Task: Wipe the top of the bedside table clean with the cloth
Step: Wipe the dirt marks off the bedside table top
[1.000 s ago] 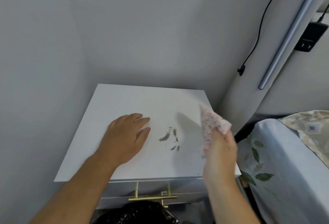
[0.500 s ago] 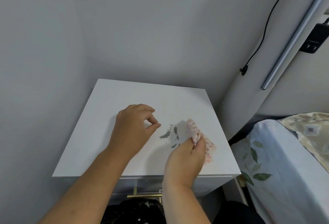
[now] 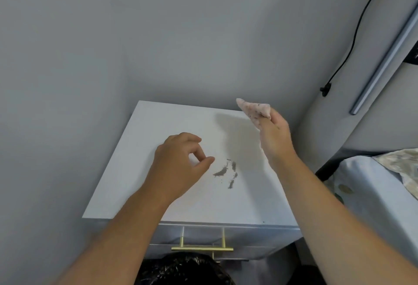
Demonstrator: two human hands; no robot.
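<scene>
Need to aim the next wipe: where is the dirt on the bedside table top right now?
In the head view the dark dirt smears lie right of centre on the bedside table top, just right of the left hand and below the raised cloth.

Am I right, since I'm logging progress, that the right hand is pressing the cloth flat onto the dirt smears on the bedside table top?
Not quite. The head view shows the right hand holding the cloth lifted above the bedside table top, off to the far right of the dirt smears, not pressing it on them. The smears lie uncovered.
</scene>
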